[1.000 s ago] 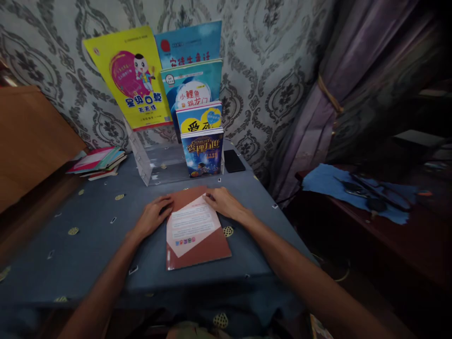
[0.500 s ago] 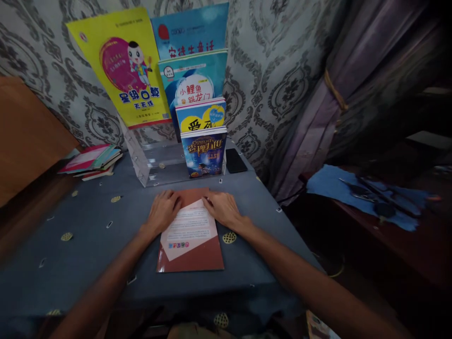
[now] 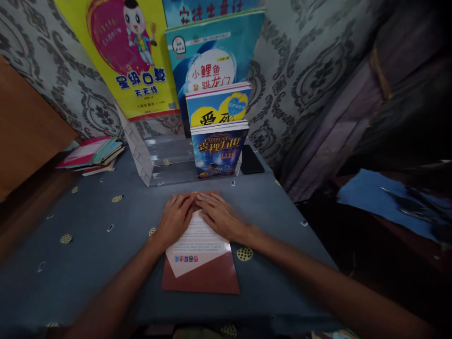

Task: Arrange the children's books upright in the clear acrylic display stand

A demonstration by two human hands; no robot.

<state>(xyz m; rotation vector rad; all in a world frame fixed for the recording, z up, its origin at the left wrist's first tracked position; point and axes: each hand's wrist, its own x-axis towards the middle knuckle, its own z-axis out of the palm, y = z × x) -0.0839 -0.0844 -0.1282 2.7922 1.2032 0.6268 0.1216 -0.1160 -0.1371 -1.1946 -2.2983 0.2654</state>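
A thin reddish-brown book (image 3: 203, 278) with a white printed panel lies flat on the blue-grey tablecloth in front of me. My left hand (image 3: 176, 216) rests palm down on its upper left part, fingers stretched out. On the upper right part lies my right hand (image 3: 221, 216), also flat, with fingers extended. The fingertips of both hands come close together near the book's far edge, which they partly cover. Just beyond stands a clear display rack (image 3: 136, 146); a dark blue book (image 3: 219, 150) is in its front tier.
Behind it rise a blue-and-yellow book (image 3: 219, 103), a teal book (image 3: 215, 52) and a tall yellow workbook (image 3: 123, 61). A black phone (image 3: 251, 160) lies right of the rack. Several thin books (image 3: 92, 153) are stacked at left. Scissors (image 3: 406, 205) lie on blue cloth (image 3: 370, 197) at right.
Both hands have slid inward and now lie flatter, close together near the book's far edge. The view has shifted, so the rack and books look larger and higher.
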